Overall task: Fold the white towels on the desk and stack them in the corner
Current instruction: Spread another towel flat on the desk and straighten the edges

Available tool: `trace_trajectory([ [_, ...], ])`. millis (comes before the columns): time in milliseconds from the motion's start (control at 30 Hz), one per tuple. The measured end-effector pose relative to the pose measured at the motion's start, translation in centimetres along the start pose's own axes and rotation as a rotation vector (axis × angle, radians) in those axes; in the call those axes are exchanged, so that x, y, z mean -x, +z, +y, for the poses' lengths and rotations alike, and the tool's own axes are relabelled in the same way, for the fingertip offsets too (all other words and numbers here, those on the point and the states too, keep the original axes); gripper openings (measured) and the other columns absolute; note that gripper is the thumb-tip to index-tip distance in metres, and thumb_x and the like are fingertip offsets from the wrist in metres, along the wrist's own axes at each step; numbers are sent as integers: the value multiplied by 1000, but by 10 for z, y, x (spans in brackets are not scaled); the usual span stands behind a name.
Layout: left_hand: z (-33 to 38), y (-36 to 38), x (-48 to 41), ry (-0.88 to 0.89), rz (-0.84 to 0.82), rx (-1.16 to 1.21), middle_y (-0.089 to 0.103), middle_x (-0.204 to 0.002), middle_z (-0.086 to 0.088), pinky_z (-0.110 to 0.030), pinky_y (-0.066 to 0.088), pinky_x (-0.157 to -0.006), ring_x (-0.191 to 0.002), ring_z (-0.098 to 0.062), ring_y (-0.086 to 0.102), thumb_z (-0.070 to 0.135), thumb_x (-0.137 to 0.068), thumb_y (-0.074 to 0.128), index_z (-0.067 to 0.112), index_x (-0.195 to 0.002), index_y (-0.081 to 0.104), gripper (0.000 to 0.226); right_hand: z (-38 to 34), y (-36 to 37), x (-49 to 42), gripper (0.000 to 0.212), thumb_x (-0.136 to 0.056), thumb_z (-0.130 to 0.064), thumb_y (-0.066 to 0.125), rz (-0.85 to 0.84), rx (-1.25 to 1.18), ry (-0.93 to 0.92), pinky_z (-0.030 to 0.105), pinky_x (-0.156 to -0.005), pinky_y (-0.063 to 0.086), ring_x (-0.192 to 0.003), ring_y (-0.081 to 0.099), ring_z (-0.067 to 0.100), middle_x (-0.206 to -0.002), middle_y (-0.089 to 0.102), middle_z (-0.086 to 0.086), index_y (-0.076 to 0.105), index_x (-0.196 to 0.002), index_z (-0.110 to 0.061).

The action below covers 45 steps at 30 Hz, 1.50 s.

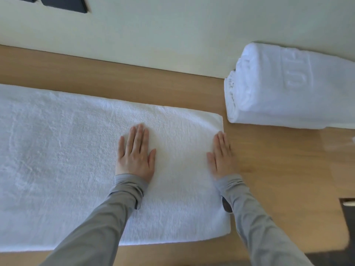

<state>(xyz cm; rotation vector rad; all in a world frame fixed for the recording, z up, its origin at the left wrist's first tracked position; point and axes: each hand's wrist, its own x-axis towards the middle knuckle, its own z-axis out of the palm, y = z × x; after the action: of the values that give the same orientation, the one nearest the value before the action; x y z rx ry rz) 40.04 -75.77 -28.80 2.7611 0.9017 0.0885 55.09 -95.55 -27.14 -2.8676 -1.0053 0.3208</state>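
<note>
Towel point(67, 160) flat on desk point(284, 185), folded towels point(288, 89) beside

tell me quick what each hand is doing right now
Left hand: open, fingers flat, pressing on the spread white towel.
Right hand: open, flat across that towel's right edge and the wooden desk.

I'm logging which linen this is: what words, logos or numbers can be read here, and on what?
Folded towel: raised woven letters in a band across its top, lying sideways; too blurred to read.
Flat towel: no text.
Dark wall panels: no text visible.
</note>
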Motion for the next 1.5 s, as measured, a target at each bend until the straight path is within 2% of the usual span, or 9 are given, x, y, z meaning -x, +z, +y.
trace_trajectory([
  [100,0,1,1,-6,-6,5,21,-155,-4,-45,11,-117,-144,-21,16,40,-94,20,13,-148,21,61,-35,0,34,60,-96,-35,22,126,-73,13,39,-119,5,-144,9,30,-153,14,18,18,-143,3],
  [233,0,1,1,-4,-12,0,18,-156,-3,-44,8,-117,-144,-20,14,40,-94,17,13,-149,20,61,-61,31,103,58,-100,-37,13,-3,-32,-192,44,-114,18,-143,20,27,-154,20,13,24,-145,-1],
  [467,-1,3,1,2,-29,-20,13,-157,-3,-43,4,-118,-145,-19,10,42,-94,13,12,-149,16,63,6,18,144,70,-95,-52,3,-107,-97,129,36,-116,4,-144,12,26,-155,6,6,9,-145,-5],
  [600,0,1,1,3,-35,-18,14,-157,-4,-44,5,-118,-145,-20,11,42,-93,12,11,-149,16,64,-11,-10,100,64,-98,-46,11,10,-152,6,34,-116,6,-142,10,25,-152,17,16,15,-142,1],
  [767,2,-2,2,-5,-35,-15,13,-157,-3,-44,5,-118,-145,-19,10,43,-92,9,13,-149,17,65,-42,-9,-8,57,-101,-31,24,-19,-93,-192,28,-116,-14,-145,-10,18,-156,-7,3,-1,-147,-9],
  [1067,1,-2,0,-12,-21,-34,25,-153,-3,-46,18,-115,-142,-21,21,42,-93,20,12,-146,29,62,13,-6,-108,54,-101,-28,29,-31,-65,-201,30,-118,-4,-146,3,17,-158,10,6,12,-148,-8],
  [1200,5,-4,3,-48,-45,-77,21,-155,-1,-43,13,-117,-143,-20,17,49,-94,6,14,-147,24,66,27,-16,-114,57,-101,-32,28,-158,-63,-323,31,-118,-4,-146,-3,17,-158,5,5,7,-149,-8],
  [1300,16,-4,10,-213,-46,-72,12,-157,0,-40,6,-118,-145,-19,10,53,-90,2,19,-149,15,69,31,-29,-121,58,-100,-32,33,-222,-82,-351,32,-117,8,-145,6,20,-157,13,6,12,-149,-9],
  [1500,95,-7,66,-812,173,346,9,-158,-3,-44,14,-117,-144,-25,11,35,-96,40,18,-149,18,60,25,-55,-136,49,-94,-28,45,-289,-129,-304,36,-107,32,-130,36,26,-141,40,8,36,-140,-13],
])
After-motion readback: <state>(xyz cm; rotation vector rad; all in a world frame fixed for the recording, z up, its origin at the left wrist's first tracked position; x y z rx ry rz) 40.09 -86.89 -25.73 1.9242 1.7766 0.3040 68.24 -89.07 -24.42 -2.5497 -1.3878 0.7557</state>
